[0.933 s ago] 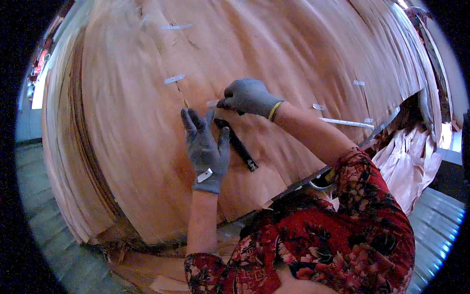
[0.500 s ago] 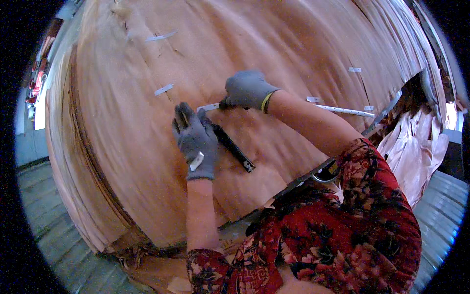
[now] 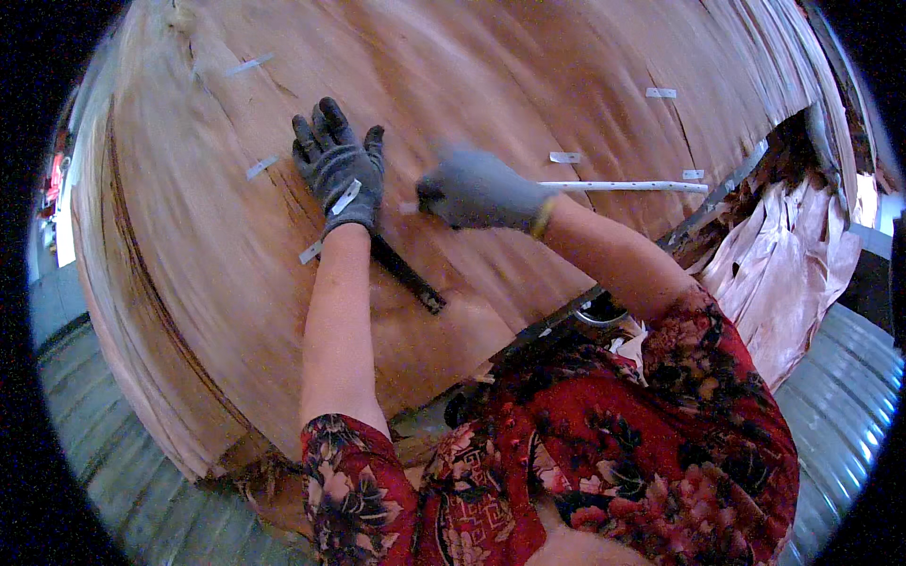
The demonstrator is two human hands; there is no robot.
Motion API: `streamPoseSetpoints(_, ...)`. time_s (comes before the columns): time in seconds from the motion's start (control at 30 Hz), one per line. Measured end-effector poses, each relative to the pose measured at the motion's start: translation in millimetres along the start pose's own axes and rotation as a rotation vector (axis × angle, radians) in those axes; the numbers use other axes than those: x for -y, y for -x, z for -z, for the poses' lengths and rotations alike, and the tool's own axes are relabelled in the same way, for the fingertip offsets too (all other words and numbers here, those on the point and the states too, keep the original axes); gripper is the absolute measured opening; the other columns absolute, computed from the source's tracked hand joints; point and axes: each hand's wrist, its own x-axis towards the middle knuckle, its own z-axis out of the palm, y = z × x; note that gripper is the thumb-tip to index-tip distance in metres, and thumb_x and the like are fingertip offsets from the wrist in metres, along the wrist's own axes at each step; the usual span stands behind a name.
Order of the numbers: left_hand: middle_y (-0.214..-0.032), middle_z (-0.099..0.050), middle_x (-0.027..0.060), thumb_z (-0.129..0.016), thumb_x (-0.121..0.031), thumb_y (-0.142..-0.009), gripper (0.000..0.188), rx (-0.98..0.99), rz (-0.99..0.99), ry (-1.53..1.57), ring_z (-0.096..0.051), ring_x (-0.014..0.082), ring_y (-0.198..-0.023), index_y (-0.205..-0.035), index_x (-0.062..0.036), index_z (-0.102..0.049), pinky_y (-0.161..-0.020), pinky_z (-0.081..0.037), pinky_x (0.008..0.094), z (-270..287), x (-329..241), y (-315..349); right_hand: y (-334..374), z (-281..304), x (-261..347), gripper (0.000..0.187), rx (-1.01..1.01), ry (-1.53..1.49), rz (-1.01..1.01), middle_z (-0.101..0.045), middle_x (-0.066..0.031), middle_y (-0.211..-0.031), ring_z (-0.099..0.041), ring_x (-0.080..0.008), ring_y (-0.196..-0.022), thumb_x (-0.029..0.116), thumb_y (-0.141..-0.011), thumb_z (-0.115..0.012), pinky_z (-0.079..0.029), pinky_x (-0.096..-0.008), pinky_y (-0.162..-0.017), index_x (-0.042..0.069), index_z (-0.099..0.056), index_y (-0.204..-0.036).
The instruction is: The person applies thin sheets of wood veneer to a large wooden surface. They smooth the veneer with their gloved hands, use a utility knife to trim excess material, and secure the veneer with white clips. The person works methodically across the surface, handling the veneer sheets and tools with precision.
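Note:
My left hand point(image 3: 342, 174), in a grey glove, lies flat with fingers spread on a large reddish-brown wood veneer sheet point(image 3: 453, 349). A short white tape strip point(image 3: 346, 196) clings to the back of that glove. From beneath its wrist a narrow black bar point(image 3: 411, 275) sticks out toward me. My right hand point(image 3: 486, 191), also gloved, is closed just above the sheet and smeared by motion. A small pale tape piece point(image 3: 408, 208) shows at its fingertips; whether the hand grips it is unclear. Behind this hand runs a long white dotted strip point(image 3: 623, 187), its left end hidden.
Several short tape pieces dot the sheet, one point(image 3: 310, 252) beside my left wrist and another point(image 3: 564, 158) beyond the right forearm. Dark cracks run through the veneer. A torn pale veneer bundle point(image 3: 774, 264) hangs at the right, above corrugated metal flooring point(image 3: 830, 424).
My left hand has slid farther away from me across the sheet, uncovering a tape piece near its wrist. My right hand has moved slightly and blurred. The whole view has shifted left.

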Motion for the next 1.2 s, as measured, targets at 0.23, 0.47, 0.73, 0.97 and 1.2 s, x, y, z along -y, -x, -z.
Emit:
streamPoseSetpoints(0.23, -0.142, -0.030, 0.0168, -0.048, -0.043, -0.088, 0.072, -0.055, 0.008, 0.020, -0.018, 0.0428, -0.133, -0.140, -0.0021, -0.020, -0.107, -0.018, 0.0513, 3.2, 15.2, 6.7, 46.5, -28.5, 16.5, 0.030, 0.196, 0.063, -0.064, -0.063, -0.0122, -0.070, -0.062, -0.0318, -0.066, 0.038, -0.080, -0.056, -0.047, -0.0441, -0.060, 0.010, -0.066, -0.076)
streamPoseSetpoints(0.47, -0.143, -0.020, 0.0266, -0.051, -0.037, -0.088, 0.068, -0.252, -0.132, 0.500, -0.016, 0.0474, -0.132, -0.140, -0.0052, -0.021, -0.107, -0.015, 0.0541, 100.9, -44.4, 102.4, 44.0, -31.0, 12.7, 0.038, 0.032, 0.106, -0.242, -0.065, -0.0137, -0.071, -0.064, -0.0323, -0.069, 0.047, -0.073, -0.061, -0.050, -0.0414, -0.062, 0.010, -0.069, -0.071)
streamPoseSetpoints(0.73, -0.144, -0.020, 0.0213, -0.062, -0.036, -0.075, 0.076, 0.115, 0.074, 0.356, -0.015, 0.0394, -0.134, -0.138, -0.0108, -0.026, -0.099, -0.022, 0.0604, 117.4, -90.7, 190.0, 42.1, -32.5, 9.3, 0.033, 0.020, 0.168, -0.196, -0.065, -0.0152, -0.072, -0.064, -0.0342, -0.069, 0.039, -0.075, -0.058, -0.050, -0.0432, -0.061, 0.009, -0.069, -0.070)
streamPoseSetpoints(0.97, -0.121, -0.044, 0.0159, -0.058, -0.028, -0.079, 0.044, 0.429, 0.100, 0.202, -0.033, 0.0373, -0.122, -0.118, -0.0109, -0.048, -0.099, -0.022, 0.0607, 103.0, -105.5, 168.8, 65.8, -28.4, -2.0, 0.031, 0.103, 0.196, -0.084, -0.064, -0.0135, -0.070, -0.064, -0.0294, -0.064, 0.036, -0.082, -0.052, -0.049, -0.0394, -0.060, 0.010, -0.067, -0.072)
streamPoseSetpoints(1.2, -0.123, -0.039, 0.0176, -0.054, -0.040, -0.080, 0.053, 0.123, 0.084, 0.263, -0.022, 0.0406, -0.129, -0.123, -0.0104, -0.046, -0.100, -0.016, 0.0639, 96.7, -101.2, 186.0, 111.6, -36.0, -1.5, 0.031, 0.146, -0.154, -0.186, -0.063, -0.0148, -0.066, -0.063, -0.0293, -0.062, 0.032, -0.084, -0.052, -0.049, -0.0405, -0.059, 0.005, -0.066, -0.078)
